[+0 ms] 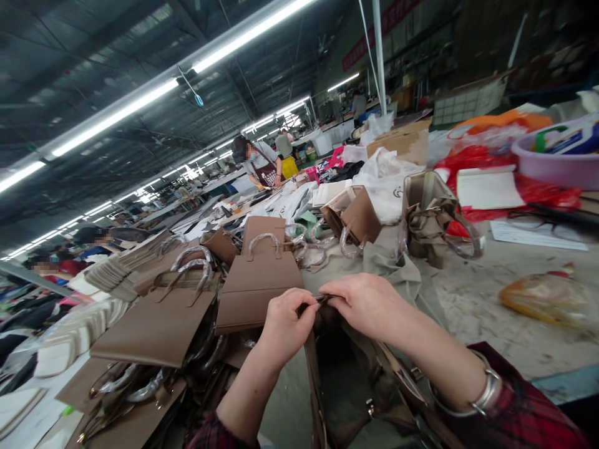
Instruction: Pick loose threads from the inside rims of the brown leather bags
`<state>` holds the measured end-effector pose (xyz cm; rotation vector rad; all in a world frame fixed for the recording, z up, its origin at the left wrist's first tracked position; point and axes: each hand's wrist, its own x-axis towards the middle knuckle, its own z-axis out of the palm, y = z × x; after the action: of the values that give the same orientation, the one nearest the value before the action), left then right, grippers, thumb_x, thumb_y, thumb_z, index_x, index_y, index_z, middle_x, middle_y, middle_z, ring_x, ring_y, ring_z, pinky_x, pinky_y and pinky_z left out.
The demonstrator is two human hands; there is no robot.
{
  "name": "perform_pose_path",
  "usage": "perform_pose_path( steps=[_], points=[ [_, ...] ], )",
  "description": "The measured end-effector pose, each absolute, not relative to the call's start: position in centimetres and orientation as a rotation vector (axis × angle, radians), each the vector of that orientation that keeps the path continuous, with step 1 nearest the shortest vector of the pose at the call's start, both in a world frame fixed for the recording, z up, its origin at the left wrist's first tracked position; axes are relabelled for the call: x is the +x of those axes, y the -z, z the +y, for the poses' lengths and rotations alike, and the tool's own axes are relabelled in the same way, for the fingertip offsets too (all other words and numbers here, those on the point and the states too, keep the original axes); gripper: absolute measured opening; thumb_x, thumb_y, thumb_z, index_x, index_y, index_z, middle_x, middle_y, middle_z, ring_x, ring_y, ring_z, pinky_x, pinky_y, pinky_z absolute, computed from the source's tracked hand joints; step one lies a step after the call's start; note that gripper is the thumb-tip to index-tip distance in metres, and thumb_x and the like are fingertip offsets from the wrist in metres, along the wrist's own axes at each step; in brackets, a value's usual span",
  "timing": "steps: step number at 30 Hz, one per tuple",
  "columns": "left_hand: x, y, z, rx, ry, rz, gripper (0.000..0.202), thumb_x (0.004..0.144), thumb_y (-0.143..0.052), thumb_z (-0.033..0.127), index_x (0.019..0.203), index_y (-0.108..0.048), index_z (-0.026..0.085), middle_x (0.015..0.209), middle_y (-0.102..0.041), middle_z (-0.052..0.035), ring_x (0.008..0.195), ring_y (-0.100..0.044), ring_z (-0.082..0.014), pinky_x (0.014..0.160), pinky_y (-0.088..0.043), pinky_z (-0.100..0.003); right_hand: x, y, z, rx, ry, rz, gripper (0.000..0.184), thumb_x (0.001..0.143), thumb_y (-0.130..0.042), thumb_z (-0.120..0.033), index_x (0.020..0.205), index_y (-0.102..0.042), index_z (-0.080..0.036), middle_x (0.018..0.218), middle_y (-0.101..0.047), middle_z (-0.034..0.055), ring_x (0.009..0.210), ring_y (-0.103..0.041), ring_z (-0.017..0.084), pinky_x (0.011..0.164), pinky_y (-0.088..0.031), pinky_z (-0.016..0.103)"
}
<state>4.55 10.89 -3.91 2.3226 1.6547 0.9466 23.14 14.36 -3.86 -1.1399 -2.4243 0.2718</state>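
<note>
An open brown handbag [349,380] with a dark lining lies right in front of me. At its upper edge my left hand [287,324] is closed, thumb and forefinger pinching a small dark strip of the bag. My right hand [367,305] pinches the same strip from the other side, close to the left fingertips. What exactly the strip is cannot be made out. Just beyond my left hand lies a finished-looking brown handbag [259,284] with a plastic-wrapped handle. A second brown handbag [156,321] rests on a pile to the left.
Stacked pale pieces [77,337] lie far left. Beyond my hands are a small brown bag [358,218] on its side and an olive-brown bag [428,212]. On the right sit a plastic-wrapped item [543,299], eyeglasses [550,221] and a purple basin [552,162]. A co-worker [262,163] stands farther back.
</note>
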Motion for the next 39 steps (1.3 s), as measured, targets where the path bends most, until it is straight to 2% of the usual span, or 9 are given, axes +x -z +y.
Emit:
perform_pose_path(
  steps=[4, 8, 13, 16, 18, 24, 33, 37, 39],
  points=[
    [4.5, 4.0, 10.9, 2.309, -0.846, 1.765, 0.012, 0.080, -0.058, 0.012, 0.075, -0.065, 0.019, 0.072, -0.070, 0.0023, 0.066, -0.063, -0.0115, 0.065, -0.047, -0.021, 22.9, 3.9, 14.7, -1.152, -0.188, -2.454, 0.016, 0.088, -0.056, -0.030, 0.085, -0.071, -0.027, 0.087, -0.072, -0.0007, 0.081, -0.065, 0.019, 0.062, -0.036, 0.027],
    [4.5, 4.1, 11.0, 2.313, -0.810, 1.772, 0.012, 0.080, -0.056, 0.012, 0.074, -0.064, 0.019, 0.069, -0.069, 0.0032, 0.063, -0.062, -0.0106, 0.063, -0.045, -0.020, 22.5, 3.6, 15.0, -1.182, -0.139, -2.477, 0.019, 0.090, -0.054, -0.028, 0.080, -0.070, -0.024, 0.083, -0.071, 0.0007, 0.078, -0.065, 0.018, 0.059, -0.035, 0.027],
    [4.2, 4.6, 11.1, 2.161, -0.905, 1.736, 0.009, 0.079, -0.059, 0.012, 0.074, -0.063, 0.019, 0.080, -0.073, 0.0019, 0.072, -0.067, -0.0120, 0.068, -0.048, -0.021, 22.2, 3.3, 15.0, -1.203, -0.139, -2.480, 0.019, 0.088, -0.054, -0.026, 0.076, -0.069, -0.023, 0.081, -0.071, 0.0013, 0.078, -0.064, 0.018, 0.058, -0.034, 0.027],
    [3.8, 4.7, 10.9, 1.918, -1.001, 1.665, 0.008, 0.078, -0.063, 0.015, 0.083, -0.061, 0.020, 0.089, -0.075, 0.0013, 0.080, -0.070, -0.0136, 0.071, -0.052, -0.022, 22.1, 3.3, 15.0, -1.187, -0.139, -2.469, 0.019, 0.087, -0.054, -0.026, 0.076, -0.069, -0.023, 0.081, -0.070, 0.0009, 0.077, -0.064, 0.017, 0.057, -0.033, 0.027],
    [3.4, 4.5, 10.7, 1.848, -1.009, 1.671, 0.012, 0.077, -0.065, 0.016, 0.088, -0.063, 0.020, 0.086, -0.076, 0.0016, 0.078, -0.070, -0.0144, 0.070, -0.053, -0.023, 22.1, 3.4, 15.0, -1.167, -0.138, -2.459, 0.019, 0.087, -0.054, -0.026, 0.074, -0.068, -0.023, 0.080, -0.069, 0.0001, 0.076, -0.063, 0.017, 0.057, -0.032, 0.027],
    [3.1, 3.9, 10.4, 2.039, -0.942, 1.807, 0.012, 0.075, -0.070, 0.017, 0.083, -0.076, 0.022, 0.080, -0.077, 0.0011, 0.072, -0.070, -0.0161, 0.071, -0.054, -0.025, 22.0, 3.7, 15.1, -1.153, -0.162, -2.455, 0.020, 0.088, -0.053, -0.025, 0.074, -0.066, -0.023, 0.079, -0.067, -0.0007, 0.076, -0.061, 0.016, 0.060, -0.033, 0.026],
    [3.7, 3.5, 10.6, 2.201, -0.825, 1.797, 0.015, 0.081, -0.061, 0.012, 0.082, -0.073, 0.021, 0.076, -0.074, 0.0013, 0.069, -0.067, -0.0139, 0.068, -0.050, -0.022, 22.0, 3.8, 15.1, -1.156, -0.180, -2.457, 0.020, 0.089, -0.053, -0.027, 0.073, -0.063, -0.022, 0.079, -0.065, -0.0008, 0.078, -0.060, 0.016, 0.062, -0.033, 0.026],
    [3.8, 3.4, 10.9, 2.230, -0.773, 1.744, 0.014, 0.081, -0.065, 0.019, 0.091, -0.073, 0.023, 0.088, -0.076, 0.0009, 0.077, -0.068, -0.0157, 0.074, -0.051, -0.024, 21.9, 3.8, 15.0, -1.143, -0.162, -2.473, 0.019, 0.089, -0.053, -0.025, 0.074, -0.064, -0.022, 0.079, -0.065, -0.0004, 0.078, -0.061, 0.016, 0.063, -0.035, 0.027],
    [3.9, 3.4, 11.1, 2.262, -0.742, 1.750, 0.011, 0.081, -0.066, 0.021, 0.087, -0.074, 0.024, 0.086, -0.076, 0.0005, 0.078, -0.068, -0.0166, 0.075, -0.051, -0.025, 21.9, 3.8, 14.9, -1.139, -0.148, -2.468, 0.019, 0.089, -0.053, -0.024, 0.074, -0.064, -0.021, 0.080, -0.065, -0.0001, 0.079, -0.061, 0.016, 0.062, -0.035, 0.027]
  ],
)
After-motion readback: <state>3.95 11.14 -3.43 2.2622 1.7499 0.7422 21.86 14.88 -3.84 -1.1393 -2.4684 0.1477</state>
